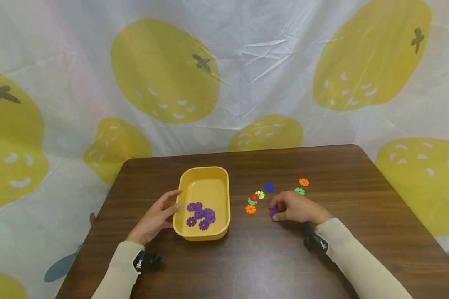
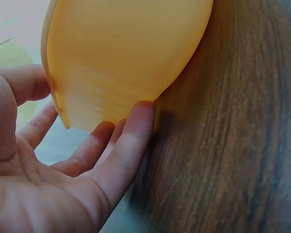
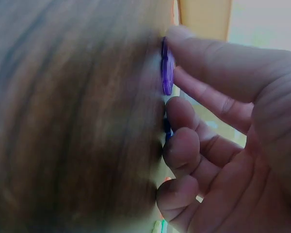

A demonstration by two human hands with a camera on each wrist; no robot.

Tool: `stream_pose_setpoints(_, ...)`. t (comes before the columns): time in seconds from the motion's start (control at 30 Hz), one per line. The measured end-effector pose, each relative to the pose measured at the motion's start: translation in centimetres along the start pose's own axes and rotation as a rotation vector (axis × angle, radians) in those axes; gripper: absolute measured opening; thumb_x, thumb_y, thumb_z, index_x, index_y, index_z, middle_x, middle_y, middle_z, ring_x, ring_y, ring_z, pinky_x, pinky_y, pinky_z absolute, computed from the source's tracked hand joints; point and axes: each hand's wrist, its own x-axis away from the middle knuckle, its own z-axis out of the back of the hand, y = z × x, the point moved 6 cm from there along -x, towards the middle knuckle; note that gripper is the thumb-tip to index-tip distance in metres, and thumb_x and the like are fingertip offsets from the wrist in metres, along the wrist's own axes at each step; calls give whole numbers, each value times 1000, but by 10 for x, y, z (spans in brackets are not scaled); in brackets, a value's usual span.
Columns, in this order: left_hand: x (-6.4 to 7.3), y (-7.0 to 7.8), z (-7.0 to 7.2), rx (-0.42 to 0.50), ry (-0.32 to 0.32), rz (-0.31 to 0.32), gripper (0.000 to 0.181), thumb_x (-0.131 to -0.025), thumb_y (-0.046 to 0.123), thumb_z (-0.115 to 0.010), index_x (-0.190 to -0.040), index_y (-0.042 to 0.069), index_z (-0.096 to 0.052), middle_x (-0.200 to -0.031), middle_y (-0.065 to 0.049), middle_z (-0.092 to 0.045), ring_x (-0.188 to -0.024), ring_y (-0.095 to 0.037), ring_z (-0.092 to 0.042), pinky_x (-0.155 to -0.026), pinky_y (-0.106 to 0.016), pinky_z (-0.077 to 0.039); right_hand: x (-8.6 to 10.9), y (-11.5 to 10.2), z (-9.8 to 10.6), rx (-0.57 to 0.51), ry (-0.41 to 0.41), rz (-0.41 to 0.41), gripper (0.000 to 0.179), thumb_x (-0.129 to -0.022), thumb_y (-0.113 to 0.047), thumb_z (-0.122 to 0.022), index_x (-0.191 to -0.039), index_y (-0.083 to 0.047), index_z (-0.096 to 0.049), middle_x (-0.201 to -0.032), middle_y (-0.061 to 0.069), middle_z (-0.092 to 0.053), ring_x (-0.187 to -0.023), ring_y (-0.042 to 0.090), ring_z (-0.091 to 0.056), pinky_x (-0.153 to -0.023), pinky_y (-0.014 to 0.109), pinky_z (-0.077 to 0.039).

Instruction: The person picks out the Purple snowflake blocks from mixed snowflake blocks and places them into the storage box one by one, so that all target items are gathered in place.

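The left hand (image 1: 153,218) holds the near-left rim of a yellow plastic tray (image 1: 227,199), its fingers against the outer wall (image 2: 126,58). Inside the tray lie several purple notched plastic discs (image 1: 198,213), some overlapping. Over the table to the right, the right hand (image 1: 295,207) has curled fingers and thumb at a purple notched disc (image 1: 273,212). In the right wrist view that purple disc (image 3: 167,73) lies by the thumb and index fingertips, low against the table. The other right fingertips rest on the tabletop.
Between tray and right hand lie orange (image 1: 250,209), red (image 1: 254,197), yellow-green (image 1: 260,194) and blue (image 1: 269,187) discs, with a green one partly under the red. Beyond the right hand are another orange disc (image 1: 304,182) and a green disc (image 1: 299,191). A curtain (image 1: 239,74) hangs behind the table.
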Motion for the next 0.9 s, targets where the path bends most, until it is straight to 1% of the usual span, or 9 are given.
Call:
stream_pose_setpoints(0.17, 0, 0, 0, -1, 1, 3, 53, -108, 30, -62, -158, 35, -43, -145, -19, -54, -123, -31, -66, -94, -48, -63, 0, 1, -3, -10, -15, -20, 20, -88, -22, -88, -100, -16, -73, -81, -9, -66, -75, 8, -57, -70, 25, -50)
stream_pose_setpoints(0.3, 0, 0, 0, -3, 0, -1, 54, -108, 32, -63, -158, 35, -43, -146, -19, -53, -124, -31, -66, -94, -47, -63, -1, 0, -2, -13, -13, -18, 21, -89, -21, -87, -98, -16, -69, -82, -9, -64, -76, 9, -56, -72, 26, -50)
stream_pose_setpoints(0.57, 1, -1, 1, 10, -5, -11, 54, -108, 35, -63, -158, 35, -43, -147, -20, -53, -123, -31, -66, -94, -47, -64, -7, -6, -2, 13, 4, 50, 24, -91, -13, -83, -104, -17, -63, -83, -9, -63, -76, 7, -56, -72, 26, -49)
stream_pose_setpoints(0.67, 1, -1, 0, 21, -15, -12, 55, -108, 35, -63, -159, 34, -42, -147, -20, -52, -122, -31, -67, -94, -47, -64, -10, -8, -3, 15, 3, 64, 22, -92, -12, -80, -107, -17, -64, -85, -10, -65, -76, 6, -57, -72, 25, -49)
stream_pose_setpoints(0.8, 0, 0, 0, 23, -16, -12, 55, -108, 35, -62, -159, 33, -42, -146, -21, -53, -121, -31, -68, -94, -48, -64, -13, -13, -2, -8, 10, 81, 18, -96, -11, -76, -114, -13, -70, -91, -8, -71, -76, 5, -58, -71, 25, -52)
stream_pose_setpoints(0.9, -1, -1, 1, 13, -15, -10, 54, -108, 35, -62, -158, 34, -43, -147, -20, -53, -122, -31, -67, -94, -48, -63, -15, -16, 1, -20, 28, 89, 16, -99, -10, -73, -114, -11, -73, -89, -8, -71, -75, 6, -57, -69, 25, -52)
